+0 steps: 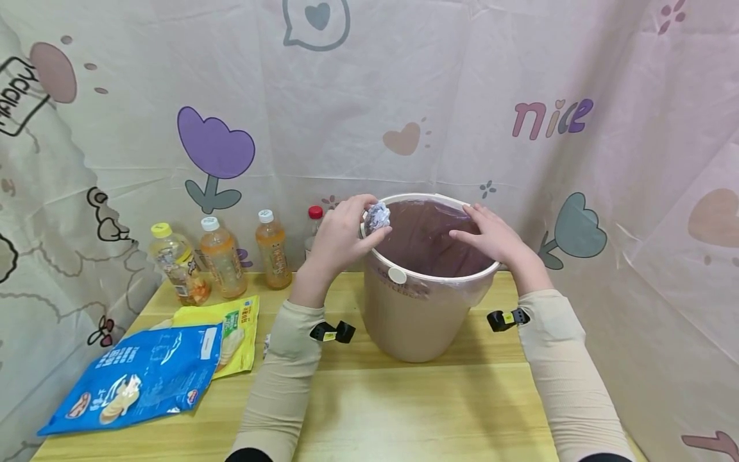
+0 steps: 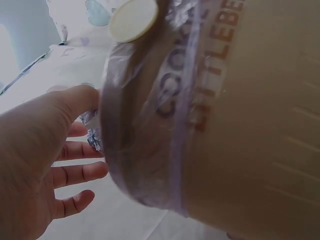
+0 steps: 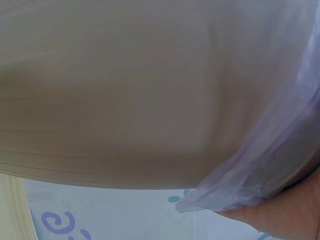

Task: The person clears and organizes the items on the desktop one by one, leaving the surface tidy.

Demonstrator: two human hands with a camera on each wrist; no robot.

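A beige trash bin stands upright on the table, lined with a thin purple plastic bag folded over its white rim. At the bin's left rim, my left hand pinches a crumpled ball of silvery-white paper or foil between thumb and fingers. The left wrist view shows the hand beside the rim, the ball partly hidden behind it. My right hand lies over the right rim, its fingers extended above the opening. In the right wrist view only part of that hand shows next to the bag's edge.
Left of the bin stand several bottles, among them a yellow-capped one and a red-capped one. A blue snack bag overlaps a yellow one at the table's left. Behind hangs a printed curtain.
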